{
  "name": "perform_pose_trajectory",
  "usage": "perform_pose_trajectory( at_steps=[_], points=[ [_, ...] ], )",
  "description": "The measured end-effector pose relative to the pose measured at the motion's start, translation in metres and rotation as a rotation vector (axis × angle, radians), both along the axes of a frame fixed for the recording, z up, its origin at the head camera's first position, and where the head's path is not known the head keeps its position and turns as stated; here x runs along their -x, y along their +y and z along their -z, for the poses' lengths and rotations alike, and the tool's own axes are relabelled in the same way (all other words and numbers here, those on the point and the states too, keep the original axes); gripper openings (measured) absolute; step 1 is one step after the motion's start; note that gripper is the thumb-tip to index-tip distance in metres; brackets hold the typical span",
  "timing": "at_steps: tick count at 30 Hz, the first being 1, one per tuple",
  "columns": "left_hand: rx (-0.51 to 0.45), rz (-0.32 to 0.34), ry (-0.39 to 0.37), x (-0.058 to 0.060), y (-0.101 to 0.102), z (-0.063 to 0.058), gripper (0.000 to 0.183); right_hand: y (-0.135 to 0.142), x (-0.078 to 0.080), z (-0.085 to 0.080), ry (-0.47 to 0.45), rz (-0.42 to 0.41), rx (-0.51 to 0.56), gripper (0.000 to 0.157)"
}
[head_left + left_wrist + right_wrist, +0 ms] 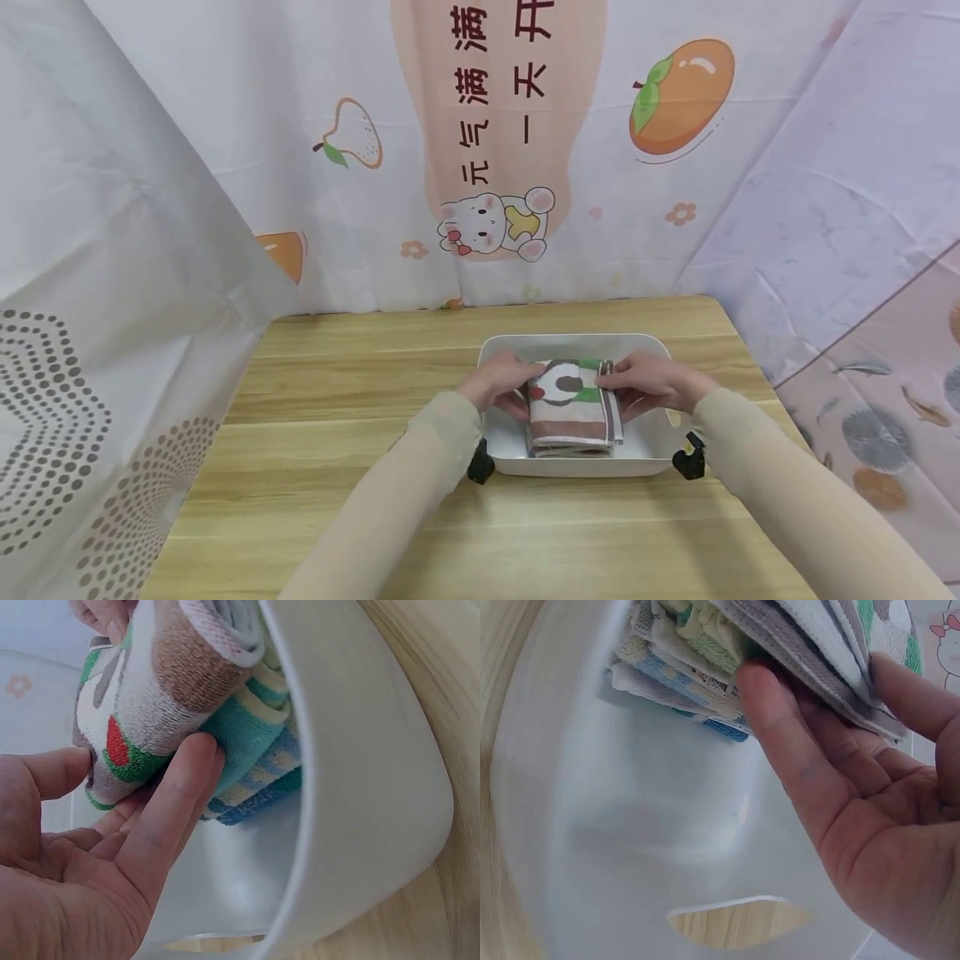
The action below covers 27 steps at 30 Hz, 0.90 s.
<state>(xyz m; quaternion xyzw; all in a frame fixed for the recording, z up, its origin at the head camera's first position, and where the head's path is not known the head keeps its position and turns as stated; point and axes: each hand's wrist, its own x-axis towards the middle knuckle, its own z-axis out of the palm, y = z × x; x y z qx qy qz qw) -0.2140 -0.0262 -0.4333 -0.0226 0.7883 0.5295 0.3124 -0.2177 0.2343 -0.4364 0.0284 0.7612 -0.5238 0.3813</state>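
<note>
A folded towel (567,427) with brown, white, green and red patterning lies at the top of a stack inside a white plastic bin (585,468). My left hand (497,383) grips its left side, thumb above and fingers beneath. On the opposite side my right hand (647,377) holds the layered edge between thumb and fingers. Under the patterned towel, the left wrist view shows more folded towels, among them a teal one (244,731). From the right wrist view, the stack's folded edges (679,682) show in yellow, white and blue.
The bin stands on a wood-grain table (330,467), and an oval handle hole (739,922) pierces its end wall. Printed cloth (337,208) hangs behind the table and along both sides. Black wrist-worn pieces (481,462) sit near the bin's front corners.
</note>
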Motion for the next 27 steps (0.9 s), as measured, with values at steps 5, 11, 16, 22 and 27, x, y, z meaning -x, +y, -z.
perform_pose_trajectory(
  at_steps=[5,11,16,22,27],
  points=[
    [-0.026,0.004,0.001,-0.002,0.000,-0.005,0.033,0.009,0.001,-0.002,-0.013,0.015,0.026,0.034],
    [0.003,-0.008,0.024,-0.004,-0.009,-0.015,0.039,0.018,0.001,-0.006,-0.017,0.034,0.033,0.039],
    [0.035,-0.016,0.078,-0.004,-0.029,-0.026,0.048,0.030,0.001,-0.012,0.040,0.020,-0.006,0.055],
    [0.150,-0.053,0.234,-0.001,-0.070,-0.038,0.043,0.047,0.002,-0.022,0.162,0.027,-0.043,0.064],
    [0.396,-0.079,0.477,0.000,-0.122,-0.045,0.051,0.062,-0.001,-0.027,0.433,0.069,-0.123,0.057]
  ],
)
